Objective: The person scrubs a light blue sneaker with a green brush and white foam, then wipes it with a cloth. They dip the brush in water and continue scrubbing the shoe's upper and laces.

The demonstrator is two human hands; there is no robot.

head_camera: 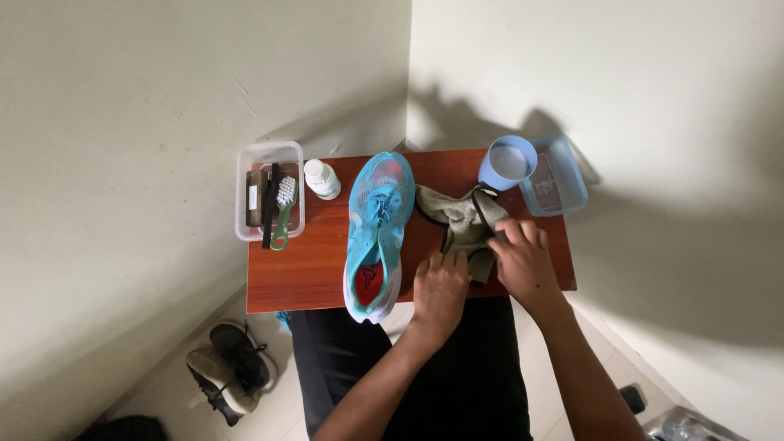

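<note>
A turquoise running shoe with a red insole lies lengthwise on the small red-brown table, its heel toward me. To the right of it lies a crumpled grey-green cloth. My left hand rests flat on the table with its fingertips on the cloth's near edge. My right hand presses on the cloth's right side, fingers curled over it. Both hands are just right of the shoe's heel.
A clear plastic box with brushes hangs over the table's left edge. A small white bottle stands by the shoe's toe. A blue cup and a blue tray sit at the back right. Dark shoes lie on the floor.
</note>
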